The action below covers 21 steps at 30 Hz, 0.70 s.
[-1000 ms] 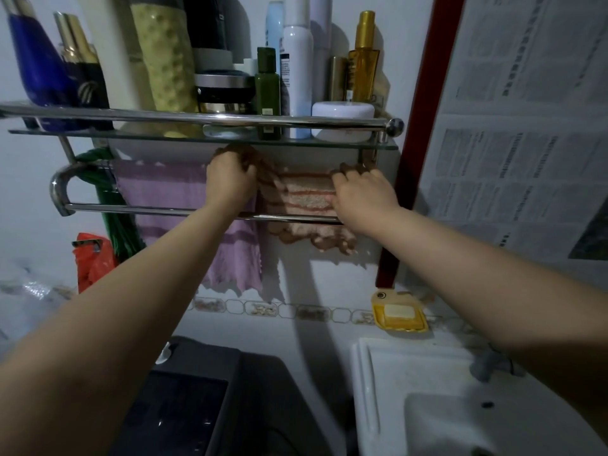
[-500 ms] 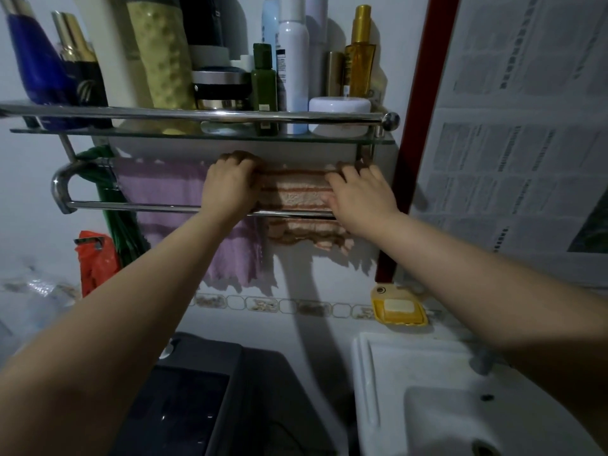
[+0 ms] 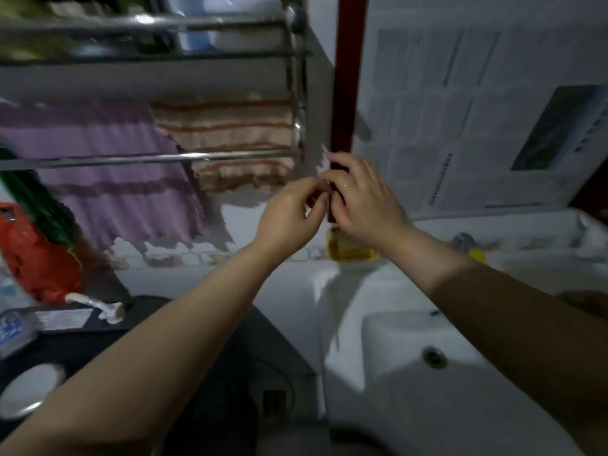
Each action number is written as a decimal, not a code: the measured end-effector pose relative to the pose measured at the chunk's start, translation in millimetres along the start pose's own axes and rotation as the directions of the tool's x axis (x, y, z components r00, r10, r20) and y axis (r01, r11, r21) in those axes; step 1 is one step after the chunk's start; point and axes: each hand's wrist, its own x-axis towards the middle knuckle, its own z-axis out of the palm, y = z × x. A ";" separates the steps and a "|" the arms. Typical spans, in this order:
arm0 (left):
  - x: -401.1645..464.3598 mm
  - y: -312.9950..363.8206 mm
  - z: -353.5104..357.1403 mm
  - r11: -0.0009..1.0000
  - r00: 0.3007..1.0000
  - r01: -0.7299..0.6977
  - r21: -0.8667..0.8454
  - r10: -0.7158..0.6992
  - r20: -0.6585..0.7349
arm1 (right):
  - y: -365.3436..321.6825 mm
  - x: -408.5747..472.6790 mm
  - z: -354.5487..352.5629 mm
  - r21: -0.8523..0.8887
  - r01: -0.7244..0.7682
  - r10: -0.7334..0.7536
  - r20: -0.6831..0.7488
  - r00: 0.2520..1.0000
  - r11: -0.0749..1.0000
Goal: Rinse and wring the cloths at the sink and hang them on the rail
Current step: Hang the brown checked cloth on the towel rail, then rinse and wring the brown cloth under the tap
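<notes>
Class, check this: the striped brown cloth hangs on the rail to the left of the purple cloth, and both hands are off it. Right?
Not quite. The head view shows the striped brown cloth on the rail to the right of the purple cloth. Both hands, left hand and right hand, are indeed off it.

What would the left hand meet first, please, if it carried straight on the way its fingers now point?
Most likely the right hand: the left hand points up and to the right, its fingertips almost at the right hand's fingers. Depth is unclear; beyond stands the red post.

Two cloths, purple cloth (image 3: 108, 179) and striped cloth (image 3: 230, 126); one rail (image 3: 148, 158); one sink (image 3: 411, 340).
</notes>
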 end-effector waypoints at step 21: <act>-74.0 160.2 348.7 0.947 0.903 0.307 -0.093 -0.259 0.343 | 314.0 -346.2 -83.2 -0.205 -0.752 0.773 0.290 0.564 0.626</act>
